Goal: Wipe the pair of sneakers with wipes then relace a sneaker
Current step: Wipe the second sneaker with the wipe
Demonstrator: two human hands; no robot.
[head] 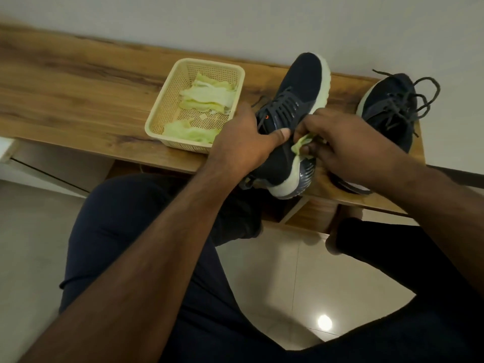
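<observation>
A dark navy sneaker (298, 87) with a white sole lies tilted on the wooden bench (78, 82), toe pointing away from me. My left hand (243, 142) grips its collar, thumb laid across the side. My right hand (337, 142) pinches a pale green wipe (301, 144) and presses it against the sneaker's side near the heel. The second navy sneaker (392, 108), laces loose, stands to the right on the bench.
A cream plastic basket (167, 100) holding several crumpled green wipes sits on the bench left of the held sneaker. A white wall runs behind the bench. My legs in dark trousers are below, over a glossy tiled floor (275, 271).
</observation>
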